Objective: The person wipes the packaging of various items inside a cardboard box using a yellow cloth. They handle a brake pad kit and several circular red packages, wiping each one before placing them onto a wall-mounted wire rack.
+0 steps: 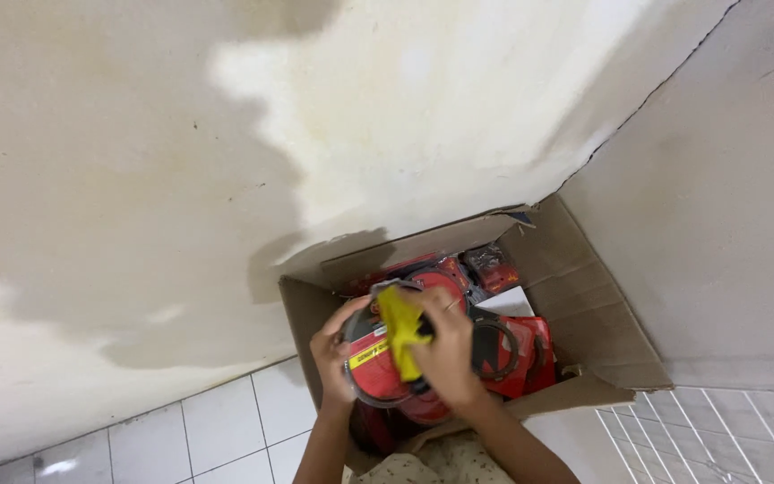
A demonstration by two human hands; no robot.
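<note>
My left hand [335, 345] grips the left rim of a round red pack [378, 363], fingers curled shut on it. My right hand [448, 354] closes on a yellow cloth [402, 332] pressed to the pack's face. The pack is held just above the open carton [584, 305]. Judged stiff, light, glossy and likely slippery; best held at the rim. Similar red packs [517, 354] lie in the carton. Stained wall [181, 134] beyond.

The light is soft and a bit dim, with a brighter patch high on the wall [423, 99], a dark shadow behind the cardboard box [602, 305], a small shine on the floor tiles [55, 466], and slightly blurry hands.
</note>
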